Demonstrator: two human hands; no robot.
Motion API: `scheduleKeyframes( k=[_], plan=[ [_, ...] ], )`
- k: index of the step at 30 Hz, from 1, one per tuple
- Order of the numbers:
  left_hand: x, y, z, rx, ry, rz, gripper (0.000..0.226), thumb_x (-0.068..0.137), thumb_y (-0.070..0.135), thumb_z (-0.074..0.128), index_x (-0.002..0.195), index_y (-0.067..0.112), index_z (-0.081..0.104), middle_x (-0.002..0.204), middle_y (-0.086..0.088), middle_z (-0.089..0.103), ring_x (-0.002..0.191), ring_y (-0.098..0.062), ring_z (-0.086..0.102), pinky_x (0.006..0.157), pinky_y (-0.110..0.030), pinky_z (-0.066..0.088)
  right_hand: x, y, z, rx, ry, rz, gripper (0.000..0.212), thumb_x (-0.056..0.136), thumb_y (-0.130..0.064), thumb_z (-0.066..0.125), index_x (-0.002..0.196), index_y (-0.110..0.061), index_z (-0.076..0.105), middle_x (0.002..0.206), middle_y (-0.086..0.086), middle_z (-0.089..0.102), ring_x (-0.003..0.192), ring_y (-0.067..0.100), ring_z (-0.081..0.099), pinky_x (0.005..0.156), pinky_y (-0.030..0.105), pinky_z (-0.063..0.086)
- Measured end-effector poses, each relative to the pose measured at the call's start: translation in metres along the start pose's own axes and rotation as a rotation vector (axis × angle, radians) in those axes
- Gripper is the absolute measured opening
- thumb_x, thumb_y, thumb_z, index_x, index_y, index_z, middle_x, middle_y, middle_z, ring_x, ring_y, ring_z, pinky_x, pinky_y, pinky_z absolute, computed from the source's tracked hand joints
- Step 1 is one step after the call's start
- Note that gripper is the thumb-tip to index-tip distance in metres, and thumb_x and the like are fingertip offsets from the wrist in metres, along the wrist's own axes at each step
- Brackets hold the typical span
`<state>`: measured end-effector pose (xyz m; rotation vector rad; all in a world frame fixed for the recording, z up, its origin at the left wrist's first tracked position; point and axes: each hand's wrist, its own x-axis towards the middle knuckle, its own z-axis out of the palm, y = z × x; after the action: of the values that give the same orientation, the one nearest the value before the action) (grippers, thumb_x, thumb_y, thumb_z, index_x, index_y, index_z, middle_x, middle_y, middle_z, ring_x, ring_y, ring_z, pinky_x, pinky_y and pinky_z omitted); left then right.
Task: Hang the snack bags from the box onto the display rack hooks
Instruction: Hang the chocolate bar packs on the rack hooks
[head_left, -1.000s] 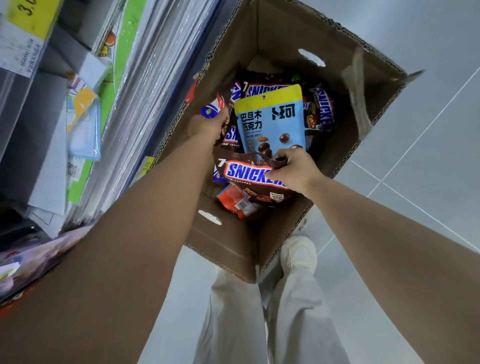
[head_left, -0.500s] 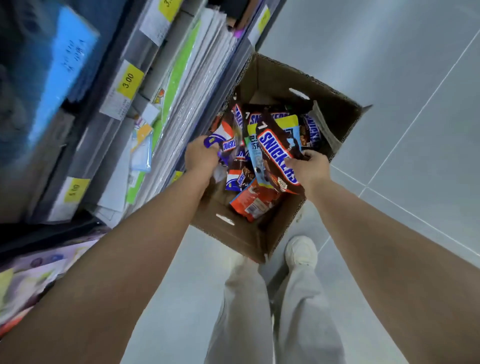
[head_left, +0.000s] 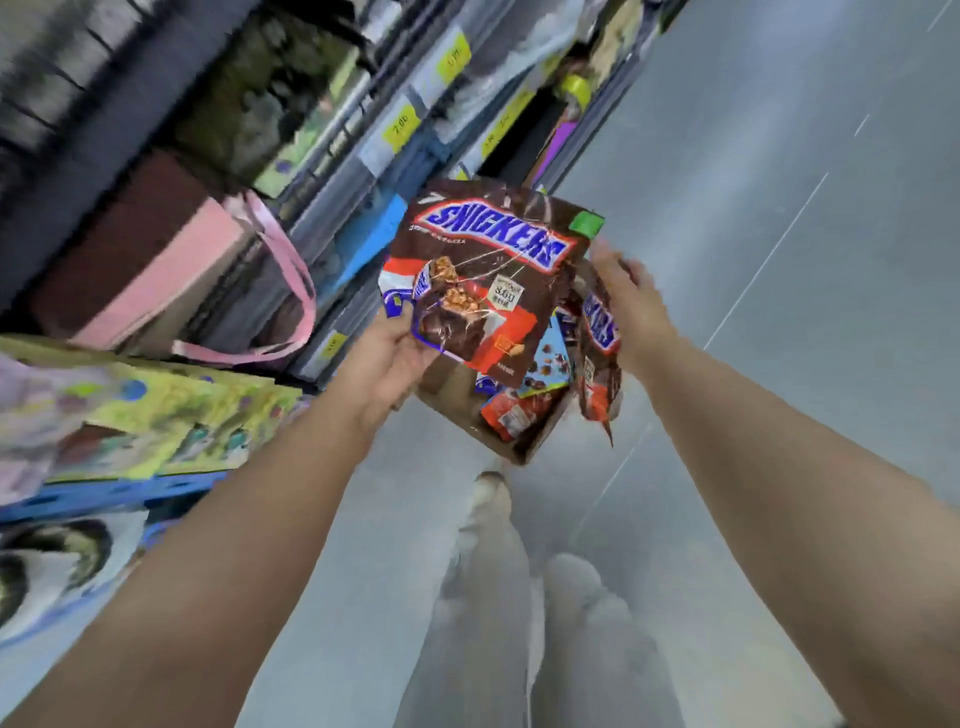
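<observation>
Your left hand (head_left: 387, 358) is clamped on the lower left corner of a Snickers bag (head_left: 483, 270), thumb on its front, and the bag stands face-up above the cardboard box (head_left: 457, 421). Your right hand (head_left: 631, 306) holds a second Snickers bag (head_left: 597, 338) edge-on, hanging just right of the box; blur hides the exact grip. More snack bags (head_left: 511, 413) lie in the box on the floor (head_left: 779, 208), beside the shelves (head_left: 332, 130) on the left.

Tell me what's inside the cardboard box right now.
Showing in the cardboard box: a red packet and a blue bag. The Snickers bag gripped by the left hand covers the rest.
</observation>
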<state>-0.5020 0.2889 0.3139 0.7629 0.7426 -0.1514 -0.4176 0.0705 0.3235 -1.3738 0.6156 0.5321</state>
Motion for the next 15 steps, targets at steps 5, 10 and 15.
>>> scheduleKeyframes(
  k=[5,10,15],
  plan=[
    [-0.113,0.004,0.007,-0.05,0.047,0.094,0.026,0.1,0.004,0.029,0.105,0.007,0.055,0.079,-0.004,0.075,0.072,-0.015,0.072,0.06,-0.031,0.059,-0.099,-0.049,0.016,-0.146,-0.282,-0.082,0.027,0.071,-0.038,0.072,0.089,-0.018,0.07,0.086,0.002,0.073,0.081,0.019,0.069,0.089,0.038,0.053],
    [-0.219,-0.008,0.006,-0.193,0.174,0.252,0.025,0.1,0.001,0.028,0.095,0.007,0.052,0.066,-0.003,0.072,0.061,-0.014,0.071,0.05,-0.03,0.057,-0.196,-0.067,0.045,-0.433,-0.395,-0.353,0.02,0.086,-0.032,0.064,0.096,-0.015,0.061,0.09,-0.003,0.058,0.081,0.006,0.054,0.074,0.018,0.042],
    [-0.309,-0.019,-0.026,-0.408,0.199,0.43,0.03,0.099,0.001,0.031,0.125,0.0,0.046,0.082,-0.009,0.073,0.073,-0.018,0.072,0.059,-0.031,0.059,-0.273,-0.045,0.065,-0.6,-0.343,-0.469,0.044,0.072,-0.053,0.071,0.095,-0.019,0.055,0.102,0.0,0.057,0.089,0.016,0.055,0.074,0.028,0.042]
  ],
)
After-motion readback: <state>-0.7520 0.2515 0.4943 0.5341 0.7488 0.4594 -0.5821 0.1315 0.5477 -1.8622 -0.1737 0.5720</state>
